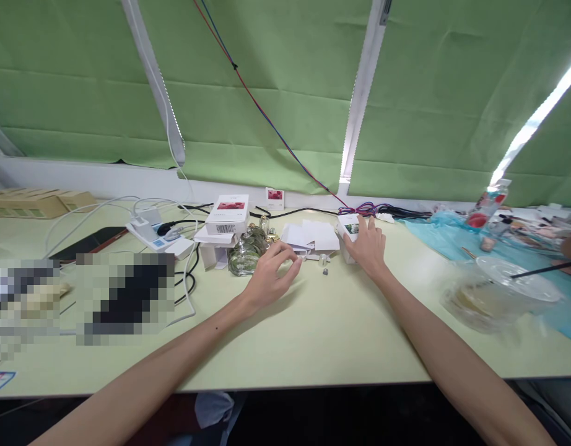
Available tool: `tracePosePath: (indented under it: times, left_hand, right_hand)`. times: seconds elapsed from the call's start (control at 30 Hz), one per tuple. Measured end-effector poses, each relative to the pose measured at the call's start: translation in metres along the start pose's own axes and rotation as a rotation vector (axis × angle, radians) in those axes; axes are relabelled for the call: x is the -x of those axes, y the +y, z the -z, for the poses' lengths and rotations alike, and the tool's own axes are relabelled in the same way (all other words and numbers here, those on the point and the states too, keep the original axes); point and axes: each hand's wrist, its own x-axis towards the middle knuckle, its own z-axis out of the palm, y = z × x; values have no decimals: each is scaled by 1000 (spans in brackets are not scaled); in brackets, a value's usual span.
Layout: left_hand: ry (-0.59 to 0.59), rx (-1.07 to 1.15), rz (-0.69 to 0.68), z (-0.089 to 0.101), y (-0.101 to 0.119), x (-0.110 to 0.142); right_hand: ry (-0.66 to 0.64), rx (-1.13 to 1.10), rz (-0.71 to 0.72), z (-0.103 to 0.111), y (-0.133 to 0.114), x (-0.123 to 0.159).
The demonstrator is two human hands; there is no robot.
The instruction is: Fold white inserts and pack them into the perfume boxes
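Observation:
My right hand (369, 246) is wrapped over a white box (347, 227) with a green picture, which stands on the table. My left hand (272, 272) hovers over the table with its fingers loosely bent and a gap before the thumb. Just left of it stand clear glass bottles (243, 259) with a greenish tint. Open white cartons (311, 235) lie between my hands. Close to them are a small clear cap (322, 260) and a little grey piece (325, 271). Behind the bottles, a white box with a red picture (227, 214) rests on another carton.
A power strip (150, 232) with white and black cables lies at the left. A lidded plastic cup (494, 297) with a dark straw, blurred, stands at the right near blue plastic sheeting (446, 232). Bundled wires (373, 209) run along the wall.

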Motion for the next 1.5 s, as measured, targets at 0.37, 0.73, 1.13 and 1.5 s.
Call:
tracePosePath:
  times: [0.37,0.73,1.13,1.5]
  left_hand:
    - [-8,-6,9,-2,-1,3]
    - [-24,-13,15,-2,-2,3]
    - [-31,-19,17,-2,-2,4]
    - [-33,-25,16,-2,-1,3]
  right_hand:
    - [-12,-30,-12,-1,-2,2]
    - [-34,-32,6,-2,-3,3]
    - [29,-61,39,-10,1,2]
    - [170,-166,161,-17,-6,6]
